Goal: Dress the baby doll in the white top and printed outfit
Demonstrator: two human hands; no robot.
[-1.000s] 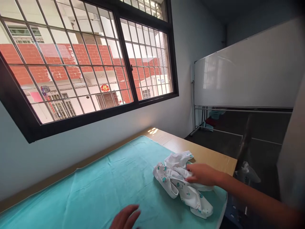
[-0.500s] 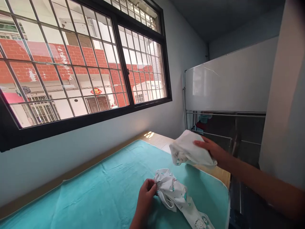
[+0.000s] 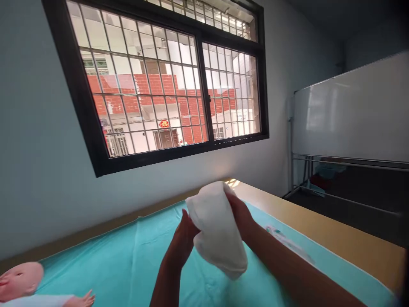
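Both of my hands hold a folded white diaper-like cloth (image 3: pixel 217 230) up in the air above the turquoise sheet (image 3: pixel 121 264). My left hand (image 3: pixel 184 232) grips its left edge with closed fingers. My right hand (image 3: pixel 240 213) is wrapped round its upper right side. A white patterned baby garment (image 3: pixel 284 241) lies on the sheet beyond my right forearm, partly hidden by it. A baby doll (image 3: pixel 22 283) lies at the bottom left corner, with its head and one hand showing.
The sheet covers a wooden table (image 3: pixel 319 228) that runs along a grey wall under a barred window (image 3: pixel 166 81). A whiteboard on a metal stand (image 3: pixel 351 119) is at the right, over a dark floor.
My right hand lifted the white cloth off the crumpled garment and brought it to the middle. My left hand let go of the garment and took the cloth's edge. The view swung left, revealing the doll.
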